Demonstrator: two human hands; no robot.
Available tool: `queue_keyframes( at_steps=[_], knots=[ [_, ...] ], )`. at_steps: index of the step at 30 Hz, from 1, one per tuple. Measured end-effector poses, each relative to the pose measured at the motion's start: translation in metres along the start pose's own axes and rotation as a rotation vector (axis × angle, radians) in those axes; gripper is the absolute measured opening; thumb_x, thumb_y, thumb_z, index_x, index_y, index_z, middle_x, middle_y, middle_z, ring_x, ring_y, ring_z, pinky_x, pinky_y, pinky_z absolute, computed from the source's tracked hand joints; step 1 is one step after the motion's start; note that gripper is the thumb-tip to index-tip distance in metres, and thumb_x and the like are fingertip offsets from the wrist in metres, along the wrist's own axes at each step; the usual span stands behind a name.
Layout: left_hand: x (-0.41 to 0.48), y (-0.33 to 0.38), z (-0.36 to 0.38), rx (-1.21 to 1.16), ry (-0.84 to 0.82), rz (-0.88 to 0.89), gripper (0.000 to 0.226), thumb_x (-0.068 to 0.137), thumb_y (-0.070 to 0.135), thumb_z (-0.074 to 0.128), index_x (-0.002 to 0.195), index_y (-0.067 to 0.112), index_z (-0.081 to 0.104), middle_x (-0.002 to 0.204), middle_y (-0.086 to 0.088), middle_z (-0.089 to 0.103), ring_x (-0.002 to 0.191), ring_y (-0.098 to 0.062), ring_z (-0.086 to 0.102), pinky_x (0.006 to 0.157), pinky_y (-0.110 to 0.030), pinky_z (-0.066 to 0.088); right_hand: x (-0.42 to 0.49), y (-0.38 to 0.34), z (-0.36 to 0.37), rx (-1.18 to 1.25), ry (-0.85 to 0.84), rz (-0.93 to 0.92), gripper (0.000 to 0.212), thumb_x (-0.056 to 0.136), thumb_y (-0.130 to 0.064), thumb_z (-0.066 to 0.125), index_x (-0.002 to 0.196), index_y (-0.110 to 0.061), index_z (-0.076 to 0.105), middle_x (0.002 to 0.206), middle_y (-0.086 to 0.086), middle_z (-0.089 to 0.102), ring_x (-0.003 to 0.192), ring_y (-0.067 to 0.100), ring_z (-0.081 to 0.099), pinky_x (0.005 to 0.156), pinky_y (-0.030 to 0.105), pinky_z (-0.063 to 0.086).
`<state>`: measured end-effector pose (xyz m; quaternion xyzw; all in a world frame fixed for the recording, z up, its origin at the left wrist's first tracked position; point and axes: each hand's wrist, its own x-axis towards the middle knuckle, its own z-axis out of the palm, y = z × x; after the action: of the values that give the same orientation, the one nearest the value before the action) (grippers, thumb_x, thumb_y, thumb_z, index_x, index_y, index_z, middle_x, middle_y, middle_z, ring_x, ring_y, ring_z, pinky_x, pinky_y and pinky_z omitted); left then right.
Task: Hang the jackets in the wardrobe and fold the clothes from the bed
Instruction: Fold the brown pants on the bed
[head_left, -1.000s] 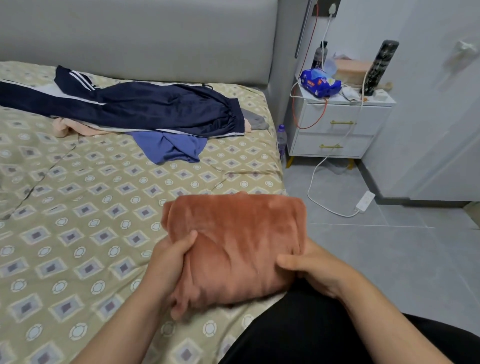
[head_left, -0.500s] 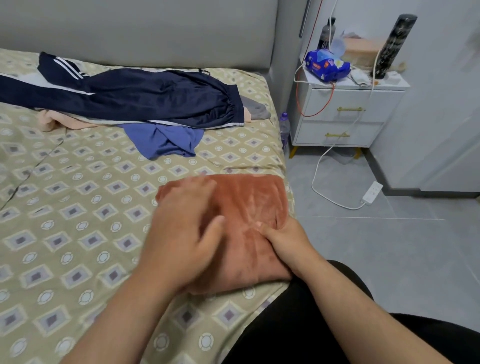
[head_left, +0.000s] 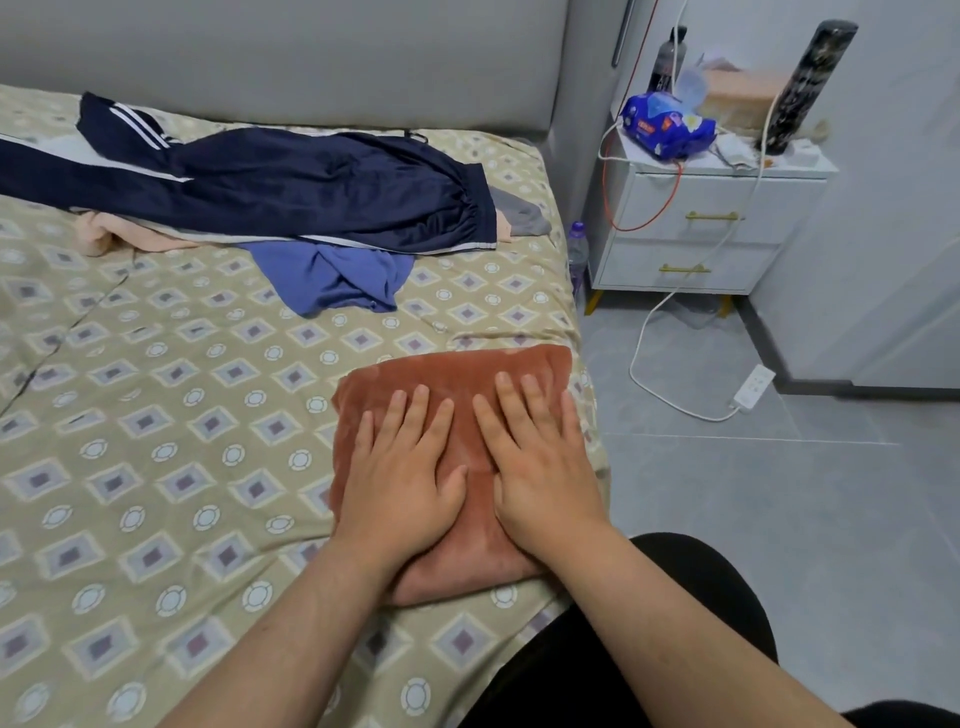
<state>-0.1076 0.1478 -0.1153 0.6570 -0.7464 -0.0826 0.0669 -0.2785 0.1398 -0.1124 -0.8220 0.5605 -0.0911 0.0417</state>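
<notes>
The bed (head_left: 156, 389) fills most of my view, its patterned cover running up to a grey headboard. To its right stands one white nightstand (head_left: 701, 228) with two drawers.

Biggest of the clothes is the navy striped garment (head_left: 311, 192), spread across the far part of the bed just below the headboard. Its long axis runs left to right across the bed, and a gathered band sits at its right end. I cannot say for sure whether it is a jacket or trousers.

Next in size is the rust-coloured folded cloth (head_left: 457, 371), a compact bundle at the near right edge of the bed, directly under me.

Both hands lie flat on it with fingers spread and straight. My left hand (head_left: 400, 478) presses the left half, my right hand (head_left: 540, 467) the right half, and the thumbs are nearly touching. I judge this fold finished and merely being smoothed.

Three smaller pieces poke out from under the navy one:
- a blue garment (head_left: 332, 275) at its near edge
- a pink garment (head_left: 130, 236) at the left
- a grey garment (head_left: 519, 215) at the right

My count is one folded piece and four unfolded, all on the bed.

The next reach turns on this: the pile lies well ahead of the hands and to the left. The blue piece is closest, and my left hand is the nearer one to it.
</notes>
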Motion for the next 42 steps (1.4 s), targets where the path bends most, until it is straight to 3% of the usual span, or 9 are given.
queue_keyframes(
  at_steps=[6,12,24,28,31,33,36,38,42],
  knots=[
    [0.012,-0.01,0.016,-0.134,0.065,-0.006,0.08,0.081,0.064,0.022,0.156,0.036,0.017,0.162,0.011,-0.001,0.152,-0.012,-0.004,0.122,-0.037,-0.007,0.01,0.01,0.012,0.264,-0.149,0.162,0.075,0.092,-0.062,0.016,0.158,-0.031,-0.005,0.164,-0.014,-0.012,0.15,0.009,-0.018,0.124,0.042,-0.005],
    [0.02,-0.027,0.035,-0.352,0.116,-0.007,0.072,0.086,0.058,0.029,0.154,0.034,0.021,0.159,0.011,0.003,0.148,-0.006,-0.003,0.12,-0.028,-0.006,0.023,0.011,0.023,0.329,-0.218,0.193,0.067,0.101,-0.052,0.028,0.158,-0.033,-0.002,0.165,-0.014,-0.01,0.151,0.008,-0.016,0.124,0.042,0.0],
    [0.031,-0.033,0.046,-0.367,0.115,-0.057,0.073,0.086,0.058,0.027,0.155,0.033,0.021,0.162,0.007,0.004,0.15,-0.01,-0.003,0.123,-0.033,-0.002,0.04,0.017,0.031,0.433,-0.298,0.232,0.065,0.103,-0.05,0.03,0.158,-0.034,0.001,0.165,-0.017,-0.009,0.151,0.007,-0.014,0.124,0.043,0.002],
    [0.022,-0.032,0.045,-0.437,0.162,-0.298,0.094,0.078,0.071,0.035,0.158,0.028,0.014,0.166,-0.002,0.009,0.153,-0.019,0.008,0.123,-0.043,0.016,0.026,0.011,0.026,0.529,-0.142,0.442,0.09,0.089,-0.064,0.05,0.159,-0.03,0.004,0.166,-0.007,0.005,0.153,0.017,0.006,0.122,0.045,0.016],
    [0.011,-0.025,0.035,-0.598,0.195,-0.51,0.106,0.065,0.076,0.059,0.154,0.031,0.022,0.147,0.002,0.047,0.133,-0.019,0.046,0.109,-0.045,0.041,0.019,0.011,0.026,0.638,-0.117,0.72,0.115,0.059,-0.082,0.064,0.15,-0.022,0.031,0.147,0.003,0.045,0.136,0.023,0.044,0.11,0.043,0.04],
    [0.004,-0.022,0.029,-0.754,0.193,-0.592,0.092,0.059,0.072,0.072,0.137,0.032,0.042,0.12,0.01,0.063,0.111,-0.016,0.061,0.094,-0.041,0.051,0.015,0.015,0.025,0.783,-0.117,0.765,0.094,0.05,-0.083,0.072,0.125,-0.028,0.059,0.115,-0.008,0.068,0.109,0.015,0.065,0.093,0.036,0.054],
    [-0.003,-0.026,0.017,-0.956,0.057,-0.644,0.06,0.063,0.064,0.079,0.107,0.025,0.067,0.092,0.009,0.074,0.09,-0.015,0.071,0.085,-0.037,0.056,0.004,0.02,0.01,1.127,-0.148,0.762,0.035,0.071,-0.045,0.086,0.095,-0.025,0.071,0.087,-0.007,0.076,0.083,0.011,0.073,0.074,0.026,0.057],
    [-0.008,-0.034,0.012,-1.172,-0.094,-0.66,0.046,0.072,0.054,0.08,0.1,0.017,0.075,0.089,0.0,0.078,0.087,-0.019,0.074,0.088,-0.041,0.057,-0.005,0.021,-0.001,1.36,-0.216,0.76,0.03,0.076,-0.029,0.085,0.101,-0.017,0.072,0.088,0.002,0.078,0.083,0.019,0.075,0.073,0.031,0.059],
    [-0.019,-0.039,0.002,-1.468,-0.386,-0.709,0.063,0.07,0.051,0.082,0.114,0.008,0.071,0.107,-0.014,0.075,0.101,-0.03,0.072,0.1,-0.045,0.051,-0.014,0.018,-0.007,1.558,-0.437,0.808,0.039,0.081,-0.026,0.08,0.112,-0.006,0.071,0.1,0.016,0.076,0.091,0.03,0.074,0.077,0.038,0.059]
  ],
)
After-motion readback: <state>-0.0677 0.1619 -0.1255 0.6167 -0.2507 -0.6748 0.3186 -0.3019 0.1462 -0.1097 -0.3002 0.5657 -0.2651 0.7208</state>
